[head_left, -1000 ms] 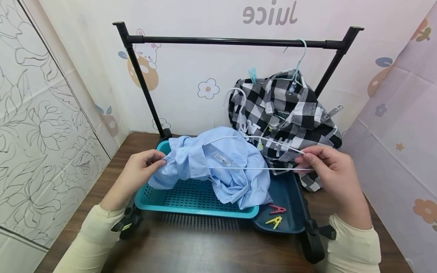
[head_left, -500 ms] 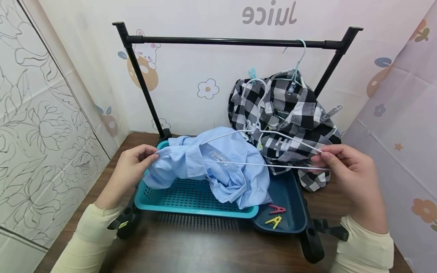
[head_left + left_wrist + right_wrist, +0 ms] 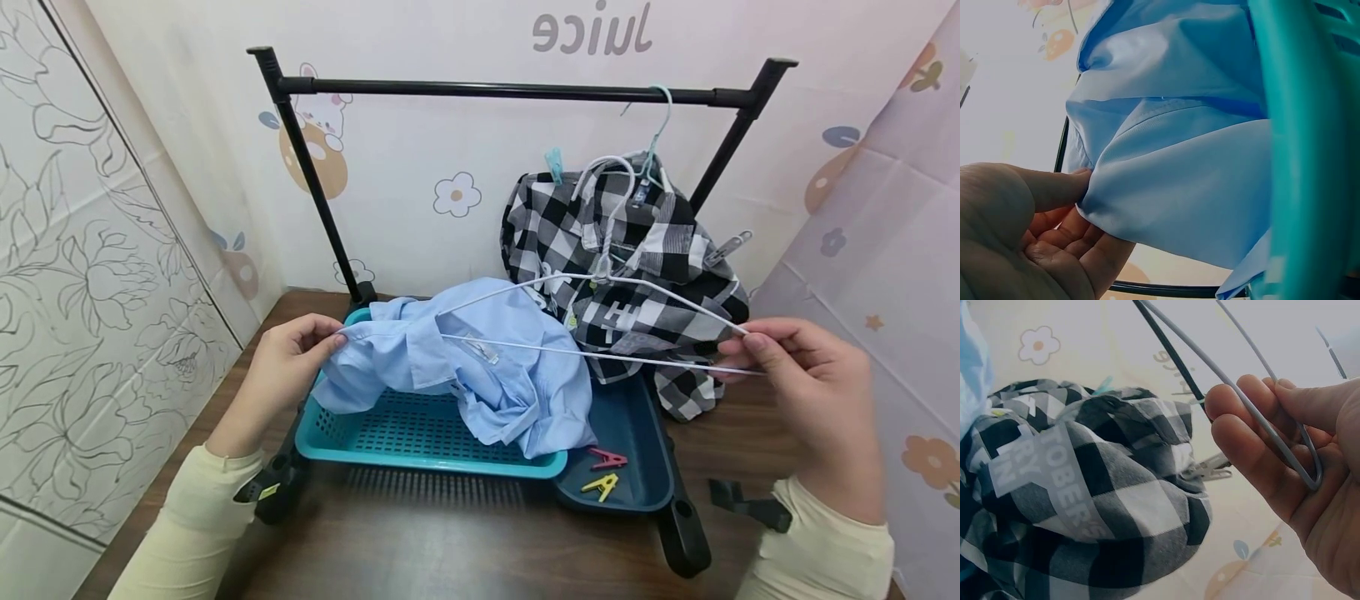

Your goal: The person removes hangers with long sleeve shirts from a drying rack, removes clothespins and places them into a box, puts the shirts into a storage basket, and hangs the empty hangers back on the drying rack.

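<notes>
Head view is showing a light blue shirt (image 3: 517, 392) at the centre of the frame, where it is lying rumpled across a teal basket (image 3: 435, 468) and partly covering a dark blue tray (image 3: 641, 479) at lower right of centre. At the left of the frame, the left hand (image 3: 288, 367) is pinching the shirt's edge between thumb and fingers, and the left wrist view is confirming that grip. At the right of the frame, the right hand (image 3: 813, 392) is holding one end of a white hanger (image 3: 603, 268); in the right wrist view, the bent wire is resting against the curled fingers, with the thumb touching its other strand. The hanger's opposite end is passing out of sight at the shirt's collar, and its hook is rising in front of a black-and-white checked shirt (image 3: 663, 258) in the upper right. That shirt is hanging by a light blue hanger (image 3: 663, 125) from a black rack (image 3: 480, 88), with a grey clip (image 3: 729, 248) at its right edge. A red clip (image 3: 607, 458) and a yellow clip (image 3: 602, 486) are lying in the tray.
</notes>
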The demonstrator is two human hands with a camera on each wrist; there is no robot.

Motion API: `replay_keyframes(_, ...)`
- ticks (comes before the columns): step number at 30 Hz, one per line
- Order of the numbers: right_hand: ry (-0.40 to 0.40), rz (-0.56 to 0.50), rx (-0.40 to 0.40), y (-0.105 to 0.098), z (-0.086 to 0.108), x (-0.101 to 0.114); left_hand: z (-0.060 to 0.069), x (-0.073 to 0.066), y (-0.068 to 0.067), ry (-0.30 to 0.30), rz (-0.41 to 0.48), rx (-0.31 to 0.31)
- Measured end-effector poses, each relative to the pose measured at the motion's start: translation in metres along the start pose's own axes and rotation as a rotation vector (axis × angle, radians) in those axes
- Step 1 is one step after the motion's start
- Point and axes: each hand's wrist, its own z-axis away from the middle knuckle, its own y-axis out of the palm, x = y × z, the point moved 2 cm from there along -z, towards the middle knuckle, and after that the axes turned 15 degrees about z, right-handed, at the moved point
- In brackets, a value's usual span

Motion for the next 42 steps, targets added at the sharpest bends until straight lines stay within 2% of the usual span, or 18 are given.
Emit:
replay_keyframes(3, -0.005, 0.004, -0.002, -0.004, 0.000, 0.000, 0.000, 0.001, 0.001, -0.004, 0.000, 0.005)
replay_keyframes(6, -0.016, -0.052, -0.006, -0.008, 0.000, -0.001, -0.001, 0.003, 0.002, -0.006, 0.004, 0.006)
replay_keyframes(11, -0.009, -0.054, -0.064, -0.012, 0.001, 0.000, -0.001, 0.002, 0.003, 0.004, 0.015, 0.005)
replay_keyframes(12, -0.001, -0.030, -0.071, -0.012, 0.001, 0.000, 0.000, 0.001, 0.004, 0.004, 0.015, 0.009)
replay_keyframes(13, 0.014, 0.051, -0.083, -0.012, 0.002, 0.001, 0.000, 0.000, 0.005, 0.002, 0.019, 0.015)
replay_keyframes(14, 0.021, 0.085, -0.083, -0.012, 0.002, 0.001, 0.000, -0.001, 0.007, -0.001, 0.021, 0.023)
replay_keyframes(19, 0.051, 0.290, -0.054, -0.006, 0.000, 0.002, 0.001, -0.007, 0.015, -0.011, 0.044, 0.069)
replay_keyframes(22, 0.054, 0.259, -0.035, -0.002, 0.000, 0.002, 0.002, -0.010, 0.021, -0.007, 0.038, 0.098)
replay_keyframes(26, 0.048, 0.140, -0.021, 0.004, -0.001, 0.002, 0.002, -0.011, 0.027, -0.019, 0.026, 0.155)
replay_keyframes(29, 0.039, 0.108, -0.012, 0.010, -0.002, 0.002, 0.002, -0.011, 0.032, -0.031, 0.020, 0.199)
replay_keyframes(33, 0.018, 0.159, 0.002, 0.018, -0.005, 0.002, 0.003, -0.010, 0.036, -0.036, 0.005, 0.247)
replay_keyframes(37, 0.017, 0.129, 0.021, 0.026, -0.007, 0.002, 0.005, -0.009, 0.038, -0.043, -0.012, 0.291)
replay_keyframes(40, 0.036, 0.167, 0.025, 0.030, -0.007, 0.003, 0.006, -0.007, 0.040, -0.042, -0.035, 0.327)
replay_keyframes(42, 0.041, 0.251, 0.021, 0.032, -0.007, 0.004, 0.006, -0.006, 0.040, -0.036, -0.051, 0.351)
